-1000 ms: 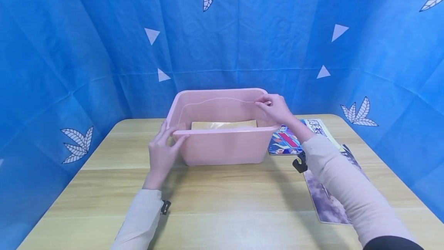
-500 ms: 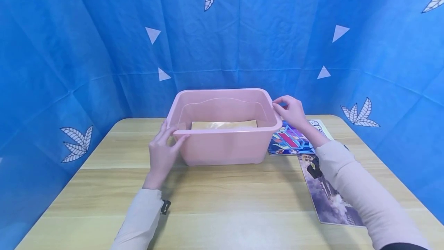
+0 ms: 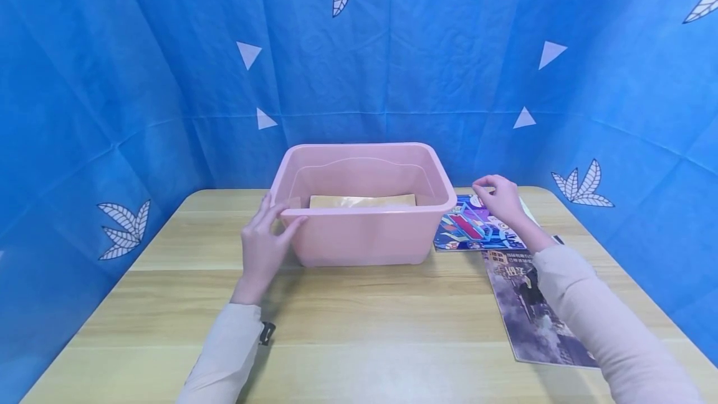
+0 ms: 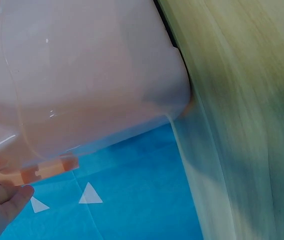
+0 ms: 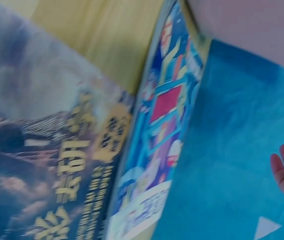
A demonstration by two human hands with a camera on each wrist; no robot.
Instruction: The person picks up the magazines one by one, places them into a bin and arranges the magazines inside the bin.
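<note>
Right hand (image 3: 500,201) withdrawn from pink plastic bin (image 3: 361,239)

Head: bin stood on table (image 3: 359,329), left hand (image 3: 263,251) gripping its near-left rim (image 3: 361,211); right neared cartoon-covered magazine (image 3: 471,226). Left wrist: rim pinched. Right wrist: fingers (image 5: 278,169) loose, nothing visibly held. Risk: one-sided tug skewing bin.

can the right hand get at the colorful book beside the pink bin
Probably yes: the right hand appears above the colorful book, seems to hold nothing, and nothing appears to lie on the cover. The pink bin stands alongside.
</note>
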